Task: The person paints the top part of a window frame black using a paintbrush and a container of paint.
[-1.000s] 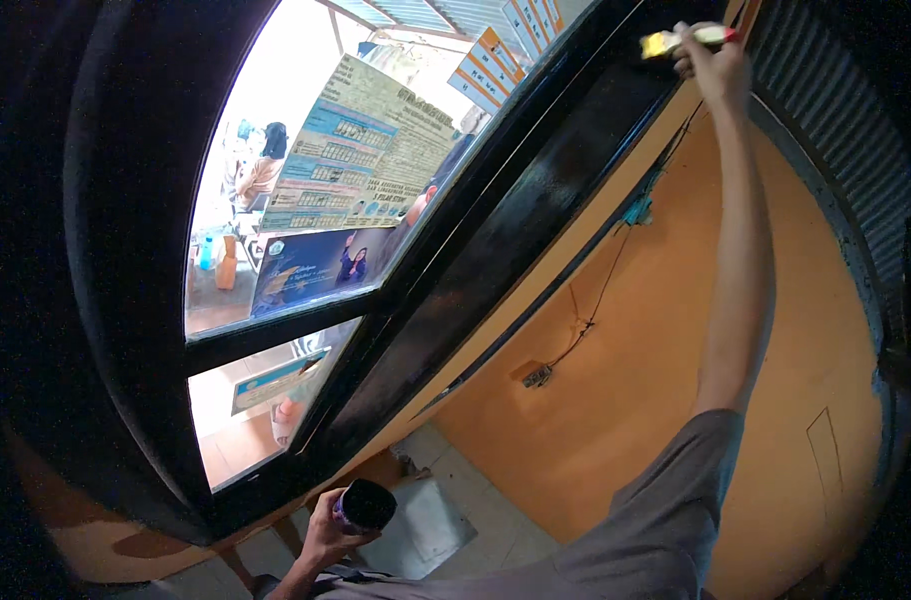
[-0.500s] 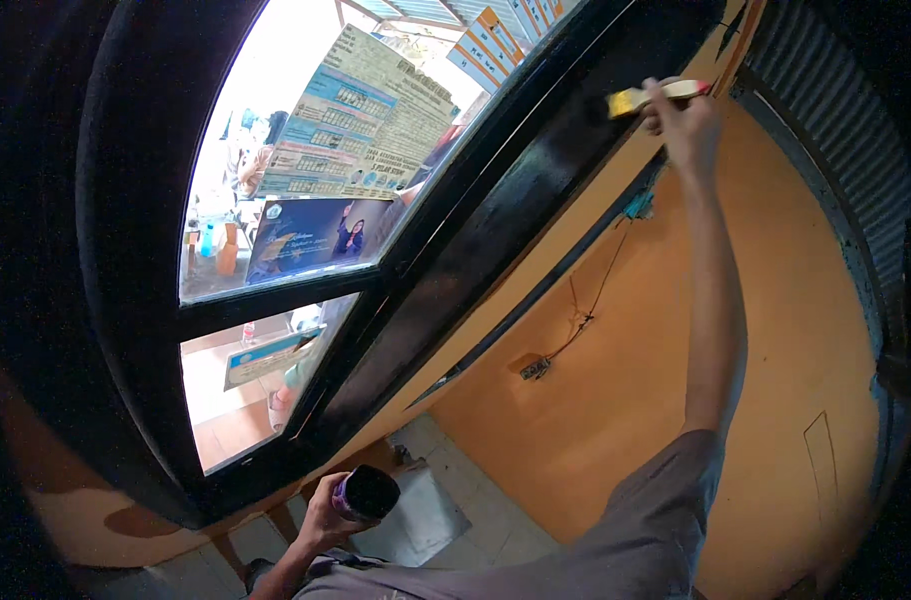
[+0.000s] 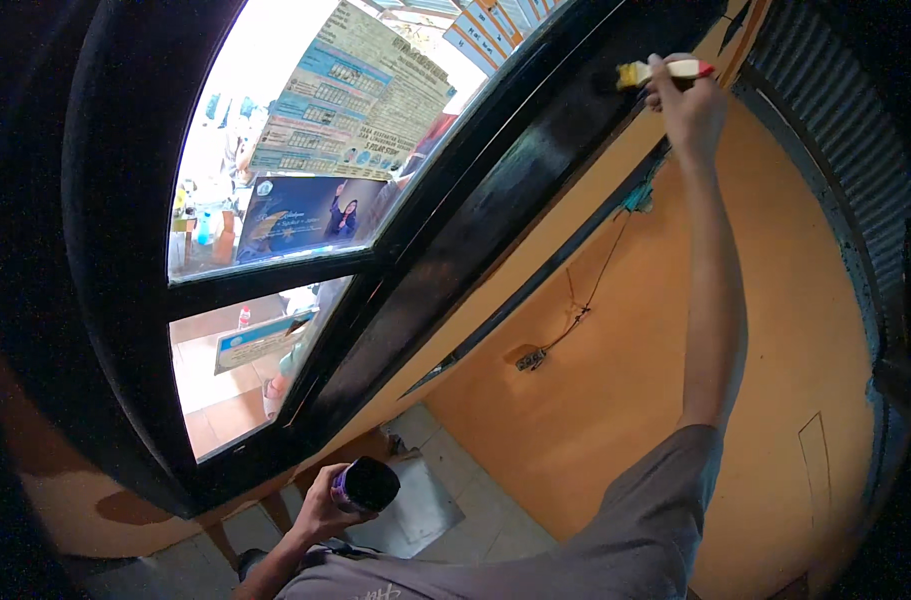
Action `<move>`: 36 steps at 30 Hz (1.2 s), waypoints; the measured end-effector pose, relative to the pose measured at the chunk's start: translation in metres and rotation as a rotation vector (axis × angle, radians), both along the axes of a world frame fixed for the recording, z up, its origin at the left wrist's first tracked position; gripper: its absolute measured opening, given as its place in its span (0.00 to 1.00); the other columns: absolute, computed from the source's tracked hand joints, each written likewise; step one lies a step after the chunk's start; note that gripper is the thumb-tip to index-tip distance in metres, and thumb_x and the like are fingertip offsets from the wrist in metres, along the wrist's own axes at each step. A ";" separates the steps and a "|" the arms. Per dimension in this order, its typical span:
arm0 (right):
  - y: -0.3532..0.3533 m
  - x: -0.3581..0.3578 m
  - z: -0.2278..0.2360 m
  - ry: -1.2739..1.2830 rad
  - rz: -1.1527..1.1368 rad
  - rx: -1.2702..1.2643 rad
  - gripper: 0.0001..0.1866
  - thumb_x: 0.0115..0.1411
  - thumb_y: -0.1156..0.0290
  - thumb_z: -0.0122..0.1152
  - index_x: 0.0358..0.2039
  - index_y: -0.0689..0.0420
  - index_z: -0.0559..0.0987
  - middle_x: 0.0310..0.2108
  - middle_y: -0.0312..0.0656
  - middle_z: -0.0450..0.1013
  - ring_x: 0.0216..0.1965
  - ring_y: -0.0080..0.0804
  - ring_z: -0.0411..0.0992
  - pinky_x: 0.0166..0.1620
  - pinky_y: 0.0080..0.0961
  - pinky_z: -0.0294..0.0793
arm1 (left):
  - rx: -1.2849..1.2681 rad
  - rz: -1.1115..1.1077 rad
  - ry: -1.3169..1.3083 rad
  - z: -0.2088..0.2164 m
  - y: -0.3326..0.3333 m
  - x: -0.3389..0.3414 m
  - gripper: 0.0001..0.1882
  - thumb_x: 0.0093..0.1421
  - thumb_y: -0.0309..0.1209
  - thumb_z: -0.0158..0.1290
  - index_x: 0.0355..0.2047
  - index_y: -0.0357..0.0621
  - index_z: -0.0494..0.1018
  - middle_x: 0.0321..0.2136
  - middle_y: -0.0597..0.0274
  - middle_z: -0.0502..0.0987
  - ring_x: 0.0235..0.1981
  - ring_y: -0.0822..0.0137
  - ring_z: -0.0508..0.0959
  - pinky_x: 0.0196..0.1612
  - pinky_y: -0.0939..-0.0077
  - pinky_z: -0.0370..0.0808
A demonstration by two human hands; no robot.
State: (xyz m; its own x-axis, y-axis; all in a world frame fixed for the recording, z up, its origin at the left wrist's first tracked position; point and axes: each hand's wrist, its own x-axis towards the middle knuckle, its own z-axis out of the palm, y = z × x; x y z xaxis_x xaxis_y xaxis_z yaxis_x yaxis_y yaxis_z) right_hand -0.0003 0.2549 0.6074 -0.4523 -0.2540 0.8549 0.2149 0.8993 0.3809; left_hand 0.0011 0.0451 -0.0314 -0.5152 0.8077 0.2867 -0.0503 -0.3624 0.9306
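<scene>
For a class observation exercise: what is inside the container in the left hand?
Only black shows at the top of the container in the left hand; liquid or shadow, I cannot tell. Its side covers whatever lies lower, so the bottom cannot be seen.

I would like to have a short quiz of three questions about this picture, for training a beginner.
1. Multiple choice: what does the person's left hand hold? A) a folded white cloth; B) a dark, purple-sided container; C) a silver hammer.
2. True or false: the right hand holds the paintbrush with a pale, red-ended handle.
3. Fill in: the blue rectangular poster is ____ the larger printed multicoloured sheet.
Key: 1 B; 2 true; 3 below.
</scene>
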 end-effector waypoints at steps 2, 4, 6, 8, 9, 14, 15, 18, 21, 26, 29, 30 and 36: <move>-0.006 0.000 -0.003 0.024 0.027 0.059 0.09 0.58 0.64 0.62 0.31 0.56 0.77 0.21 0.37 0.76 0.19 0.21 0.75 0.22 0.19 0.73 | -0.021 -0.001 0.002 0.006 -0.007 -0.001 0.44 0.33 0.36 0.74 0.51 0.43 0.64 0.46 0.54 0.69 0.49 0.60 0.72 0.52 0.68 0.70; -0.009 -0.001 -0.030 -0.071 0.201 0.006 0.08 0.57 0.64 0.63 0.31 0.55 0.76 0.19 0.35 0.76 0.20 0.21 0.75 0.23 0.19 0.72 | -0.038 0.013 0.000 0.022 -0.012 -0.004 0.44 0.33 0.36 0.74 0.51 0.43 0.64 0.46 0.54 0.69 0.49 0.60 0.72 0.52 0.68 0.70; -0.007 -0.001 -0.064 -0.195 0.188 -0.040 0.07 0.59 0.67 0.61 0.32 0.57 0.76 0.22 0.35 0.75 0.21 0.19 0.74 0.24 0.16 0.74 | -0.126 0.034 0.070 0.030 -0.015 -0.007 0.44 0.33 0.35 0.74 0.51 0.43 0.63 0.47 0.54 0.69 0.49 0.60 0.71 0.53 0.68 0.69; -0.005 0.000 -0.072 -0.234 0.028 0.071 0.08 0.59 0.65 0.60 0.31 0.57 0.76 0.21 0.35 0.75 0.20 0.19 0.74 0.23 0.16 0.73 | -0.101 0.003 0.037 0.018 -0.011 -0.005 0.44 0.34 0.35 0.73 0.51 0.42 0.63 0.47 0.54 0.69 0.49 0.59 0.71 0.53 0.68 0.69; -0.005 0.002 -0.066 -0.234 0.019 0.072 0.08 0.59 0.65 0.60 0.31 0.57 0.76 0.21 0.35 0.75 0.20 0.19 0.74 0.23 0.16 0.73 | -0.082 -0.027 0.004 0.013 -0.007 -0.004 0.44 0.34 0.35 0.73 0.51 0.42 0.63 0.47 0.53 0.69 0.49 0.59 0.71 0.53 0.68 0.69; -0.006 -0.005 -0.027 -0.066 -0.019 0.322 0.13 0.58 0.58 0.61 0.26 0.54 0.74 0.18 0.39 0.75 0.19 0.34 0.75 0.26 0.27 0.73 | -0.015 -0.039 -0.041 0.005 -0.001 0.001 0.44 0.34 0.34 0.73 0.51 0.42 0.63 0.46 0.53 0.69 0.49 0.58 0.71 0.53 0.68 0.69; -0.015 -0.004 -0.031 -0.064 -0.073 0.355 0.11 0.59 0.59 0.59 0.28 0.52 0.74 0.22 0.38 0.74 0.23 0.37 0.75 0.27 0.28 0.74 | -0.012 -0.038 -0.058 0.006 0.001 0.001 0.44 0.33 0.34 0.73 0.51 0.41 0.63 0.46 0.53 0.69 0.49 0.58 0.71 0.53 0.68 0.69; -0.012 -0.001 -0.047 -0.190 -0.087 0.764 0.07 0.59 0.62 0.57 0.33 0.49 0.74 0.25 0.38 0.73 0.28 0.37 0.74 0.29 0.28 0.74 | -0.011 -0.050 -0.071 -0.008 0.003 0.001 0.44 0.34 0.35 0.73 0.51 0.41 0.63 0.46 0.53 0.70 0.49 0.58 0.72 0.52 0.68 0.69; 0.004 -0.001 -0.085 -0.312 -0.293 0.904 0.10 0.58 0.61 0.54 0.37 0.52 0.71 0.31 0.37 0.70 0.32 0.34 0.72 0.30 0.28 0.75 | -0.018 -0.047 -0.055 -0.008 0.002 -0.002 0.44 0.33 0.35 0.73 0.51 0.41 0.63 0.46 0.53 0.70 0.49 0.59 0.72 0.52 0.67 0.69; -0.007 -0.001 -0.122 -0.428 -0.375 1.021 0.14 0.57 0.60 0.54 0.36 0.56 0.70 0.32 0.37 0.69 0.31 0.30 0.71 0.29 0.25 0.75 | -0.013 -0.067 -0.027 0.005 0.002 -0.003 0.44 0.34 0.34 0.73 0.51 0.41 0.63 0.46 0.53 0.70 0.49 0.60 0.72 0.52 0.67 0.69; -0.014 0.000 -0.131 -0.614 -0.413 0.988 0.15 0.57 0.59 0.55 0.39 0.56 0.72 0.34 0.39 0.72 0.34 0.30 0.74 0.31 0.23 0.76 | -0.018 -0.089 -0.063 0.003 0.000 0.000 0.44 0.34 0.34 0.73 0.51 0.41 0.63 0.46 0.54 0.70 0.49 0.60 0.72 0.53 0.68 0.69; -0.018 -0.002 -0.131 -0.615 -0.417 0.992 0.15 0.57 0.59 0.55 0.39 0.56 0.72 0.34 0.39 0.72 0.34 0.30 0.74 0.31 0.23 0.76 | -0.014 -0.100 -0.096 0.002 0.001 0.000 0.44 0.34 0.33 0.73 0.51 0.41 0.63 0.46 0.54 0.69 0.49 0.60 0.72 0.53 0.68 0.69; -0.013 -0.001 -0.092 -0.280 -0.020 -0.035 0.12 0.61 0.62 0.58 0.30 0.59 0.77 0.19 0.36 0.73 0.19 0.20 0.72 0.24 0.20 0.71 | -0.045 -0.089 0.015 0.008 -0.003 0.002 0.44 0.34 0.34 0.73 0.52 0.42 0.63 0.46 0.54 0.69 0.50 0.60 0.71 0.53 0.67 0.69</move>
